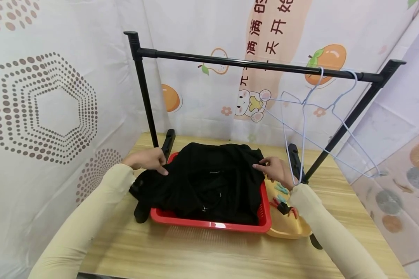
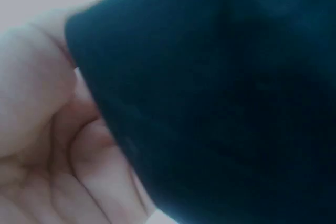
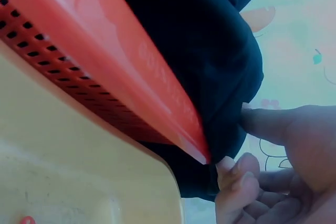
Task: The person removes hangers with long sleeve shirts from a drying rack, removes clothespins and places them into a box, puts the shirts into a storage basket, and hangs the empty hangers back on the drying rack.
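Observation:
A rumpled black garment (image 1: 213, 162) with a small pale mark at its middle spreads over the red basket (image 1: 181, 221), and more black cloth lies below it. My left hand (image 1: 147, 159) grips the garment at its left side. Close up in the left wrist view, dark cloth (image 2: 210, 98) covers most of the palm and hides the fingertips. At the garment's right edge, my right hand (image 1: 277, 170) pinches the cloth between thumb and fingers. The right wrist view has this hand (image 3: 294, 156) just past the basket's corner, holding a fold of the black fabric (image 3: 226, 82).
A black rack rail (image 1: 230, 61) spans above the basket, with two light blue wire hangers (image 1: 303, 102) at its right end. Right of the basket stands a yellow tray (image 1: 286, 228) holding several clothespins (image 1: 282, 188). All stand on a wooden table (image 1: 195, 255) before patterned curtains.

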The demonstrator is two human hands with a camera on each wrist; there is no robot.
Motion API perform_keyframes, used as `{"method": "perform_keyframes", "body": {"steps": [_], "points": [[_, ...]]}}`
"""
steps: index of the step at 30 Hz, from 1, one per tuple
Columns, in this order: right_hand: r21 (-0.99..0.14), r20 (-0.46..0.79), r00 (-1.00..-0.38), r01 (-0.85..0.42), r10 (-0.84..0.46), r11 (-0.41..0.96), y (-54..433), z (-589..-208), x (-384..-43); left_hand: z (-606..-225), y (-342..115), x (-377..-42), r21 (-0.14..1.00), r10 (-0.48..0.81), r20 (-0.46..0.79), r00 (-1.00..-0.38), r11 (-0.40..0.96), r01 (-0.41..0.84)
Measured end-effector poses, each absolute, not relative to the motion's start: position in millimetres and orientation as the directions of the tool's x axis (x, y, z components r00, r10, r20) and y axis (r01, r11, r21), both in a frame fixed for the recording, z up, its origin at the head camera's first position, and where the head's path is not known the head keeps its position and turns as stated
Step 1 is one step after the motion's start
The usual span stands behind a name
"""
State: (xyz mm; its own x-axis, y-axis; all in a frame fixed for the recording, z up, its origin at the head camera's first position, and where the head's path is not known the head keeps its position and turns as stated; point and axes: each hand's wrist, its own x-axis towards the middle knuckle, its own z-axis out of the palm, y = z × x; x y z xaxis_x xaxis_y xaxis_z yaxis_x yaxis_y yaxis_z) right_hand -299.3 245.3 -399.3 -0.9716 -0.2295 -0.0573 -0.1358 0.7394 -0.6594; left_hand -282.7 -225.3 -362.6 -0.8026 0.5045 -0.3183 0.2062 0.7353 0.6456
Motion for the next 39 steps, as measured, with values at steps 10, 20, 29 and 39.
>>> {"method": "perform_keyframes", "body": {"steps": [10,20,29,39], "points": [[-0.616,-0.025,-0.967,-0.184,-0.252,0.766,247,-399,-299,-373,-185,-264,0.718,0.628,-0.377,-0.681,0.662,0.213],[-0.642,0.014,-0.973,-0.186,-0.232,0.744,248,-394,-297,-374,-195,-283,0.599,0.629,-0.085,-0.773,0.652,0.464],[-0.701,-0.066,-0.978,-0.094,-0.196,0.707,251,-390,-302,-380,-207,-316,0.682,0.275,-0.075,-0.959,0.715,0.152],[-0.599,-0.075,-0.979,-0.107,-0.188,0.794,248,-403,-321,-386,-196,-329,0.639,0.335,-0.167,-0.927,0.753,0.156]]}}
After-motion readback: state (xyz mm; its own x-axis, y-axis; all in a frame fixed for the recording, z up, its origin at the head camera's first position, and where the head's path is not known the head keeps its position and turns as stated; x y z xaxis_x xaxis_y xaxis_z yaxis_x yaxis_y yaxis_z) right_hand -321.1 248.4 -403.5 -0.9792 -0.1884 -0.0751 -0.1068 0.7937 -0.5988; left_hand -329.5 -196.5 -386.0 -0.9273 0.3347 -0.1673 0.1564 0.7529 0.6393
